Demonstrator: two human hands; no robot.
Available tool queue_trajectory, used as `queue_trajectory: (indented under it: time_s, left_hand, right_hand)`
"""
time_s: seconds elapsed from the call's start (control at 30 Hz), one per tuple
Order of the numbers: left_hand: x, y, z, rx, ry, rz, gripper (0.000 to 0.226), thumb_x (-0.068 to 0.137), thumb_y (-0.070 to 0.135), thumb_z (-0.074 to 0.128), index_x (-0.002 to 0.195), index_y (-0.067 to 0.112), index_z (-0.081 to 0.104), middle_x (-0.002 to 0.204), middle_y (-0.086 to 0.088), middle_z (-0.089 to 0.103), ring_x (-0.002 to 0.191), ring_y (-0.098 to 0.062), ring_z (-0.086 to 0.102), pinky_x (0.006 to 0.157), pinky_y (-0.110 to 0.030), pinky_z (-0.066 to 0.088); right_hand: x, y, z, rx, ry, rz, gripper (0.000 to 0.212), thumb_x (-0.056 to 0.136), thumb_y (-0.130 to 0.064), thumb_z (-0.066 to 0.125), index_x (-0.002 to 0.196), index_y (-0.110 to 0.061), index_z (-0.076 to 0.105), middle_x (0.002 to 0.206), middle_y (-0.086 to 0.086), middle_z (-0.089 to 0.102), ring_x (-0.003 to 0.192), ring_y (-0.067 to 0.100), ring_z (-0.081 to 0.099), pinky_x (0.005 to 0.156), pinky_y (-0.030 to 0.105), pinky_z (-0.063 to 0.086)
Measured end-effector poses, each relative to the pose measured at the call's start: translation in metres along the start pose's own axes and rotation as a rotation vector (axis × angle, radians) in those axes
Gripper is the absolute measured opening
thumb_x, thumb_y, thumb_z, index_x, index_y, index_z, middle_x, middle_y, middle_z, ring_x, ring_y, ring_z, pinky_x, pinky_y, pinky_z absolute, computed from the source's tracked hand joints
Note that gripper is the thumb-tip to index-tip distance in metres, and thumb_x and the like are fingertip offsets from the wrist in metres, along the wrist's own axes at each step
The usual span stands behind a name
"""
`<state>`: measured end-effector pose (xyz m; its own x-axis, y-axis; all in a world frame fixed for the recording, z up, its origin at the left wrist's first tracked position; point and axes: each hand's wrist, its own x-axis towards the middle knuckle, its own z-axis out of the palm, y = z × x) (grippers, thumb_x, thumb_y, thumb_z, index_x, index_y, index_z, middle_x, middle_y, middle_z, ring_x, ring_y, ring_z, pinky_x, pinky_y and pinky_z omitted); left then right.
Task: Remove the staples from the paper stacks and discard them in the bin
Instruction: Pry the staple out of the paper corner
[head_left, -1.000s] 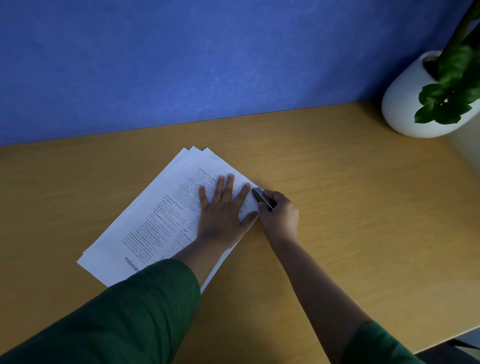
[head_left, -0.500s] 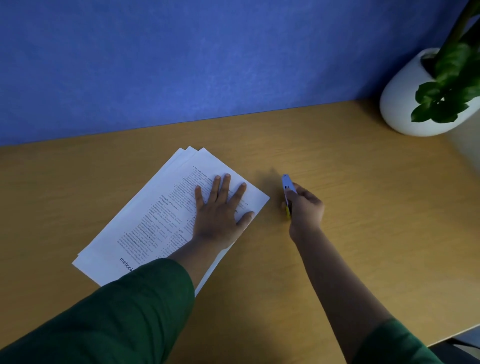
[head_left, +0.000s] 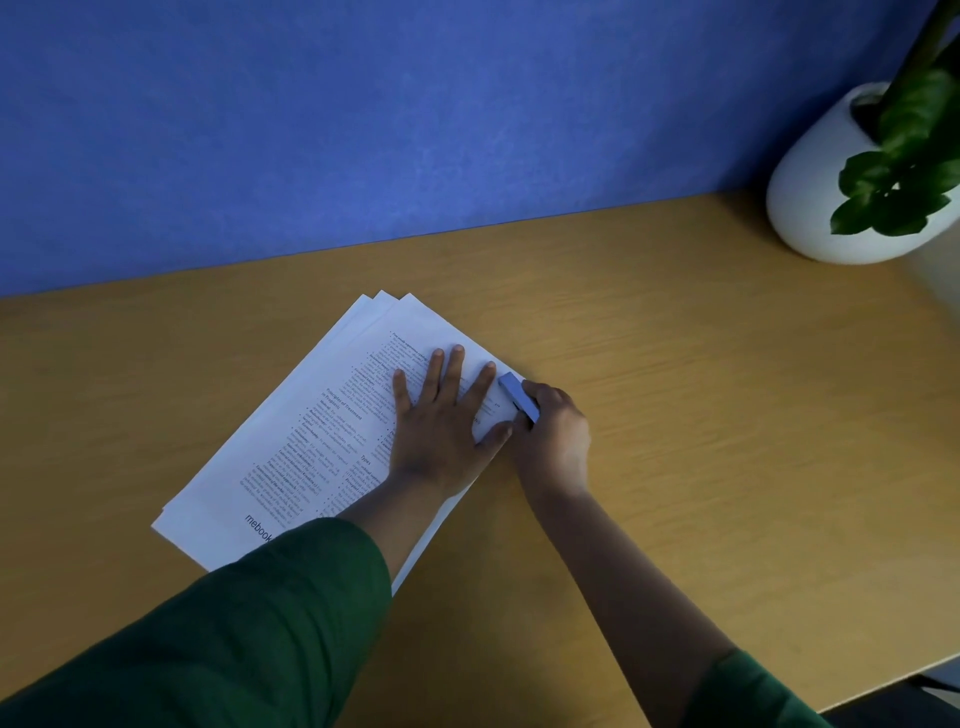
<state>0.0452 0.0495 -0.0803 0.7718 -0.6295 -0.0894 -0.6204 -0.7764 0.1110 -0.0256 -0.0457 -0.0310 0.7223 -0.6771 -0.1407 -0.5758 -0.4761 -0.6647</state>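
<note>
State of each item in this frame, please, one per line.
paper stack: flat on desk, sheets fanned, pinned down.
left hand: spread flat on the stack.
right hand: gripping the staple remover.
staple remover: tip at the stack's corner.
potted plant: upright, far right.

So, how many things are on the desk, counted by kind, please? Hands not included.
Paper stacks: 1 fanned pile; the number of separate stapled sets cannot be told
Blue staple remover: 1, held in the right hand
White plant pot: 1
Total: 3
The left hand lies flat on the pile. No bin is in view.
</note>
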Motion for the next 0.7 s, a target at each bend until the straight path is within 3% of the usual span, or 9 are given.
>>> queue_trajectory:
  time_s: [0.23,0.33,0.5,0.7]
  left_hand:
    - [0.0000,0.0003,0.0003,-0.008,0.006,0.004,0.077,0.080,0.069,0.003,0.150,0.037,0.000,0.162,-0.002,-0.004,0.149,-0.023,-0.006,0.115,-0.057,-0.007]
    - [0.0000,0.0004,-0.0016,-0.016,-0.021,0.009,0.079,0.077,0.069,-0.002,0.149,0.037,-0.005,0.161,-0.001,-0.009,0.149,-0.022,-0.010,0.115,-0.057,-0.008]
    - [0.0002,0.0011,-0.0042,-0.021,-0.031,0.004,0.082,0.074,0.069,-0.007,0.149,0.036,-0.005,0.161,-0.001,-0.009,0.149,-0.022,-0.010,0.115,-0.057,-0.007]
    - [-0.0005,0.0011,-0.0053,-0.022,-0.024,0.009,0.083,0.074,0.069,-0.006,0.150,0.036,-0.002,0.162,-0.002,-0.005,0.149,-0.022,-0.008,0.115,-0.057,-0.006]
  right_hand:
    - [0.0032,-0.0008,0.0062,0.035,0.036,0.011,0.038,0.086,-0.001,0.051,0.123,-0.006,0.057,0.119,0.009,0.062,0.108,0.026,0.058,0.086,0.031,0.046]
    - [0.0040,0.0033,0.0074,0.145,0.076,0.040,0.035,0.083,-0.001,0.054,0.117,-0.008,0.062,0.114,0.008,0.066,0.104,0.024,0.061,0.084,0.029,0.046]
    - [0.0025,0.0039,0.0065,0.381,0.082,0.146,0.033,0.082,-0.002,0.058,0.113,-0.012,0.066,0.113,0.003,0.069,0.105,0.017,0.062,0.093,0.031,0.049]
    - [0.0023,0.0040,0.0071,0.427,0.108,0.158,0.032,0.083,-0.001,0.060,0.112,-0.011,0.067,0.113,0.002,0.069,0.106,0.015,0.062,0.090,0.020,0.046]
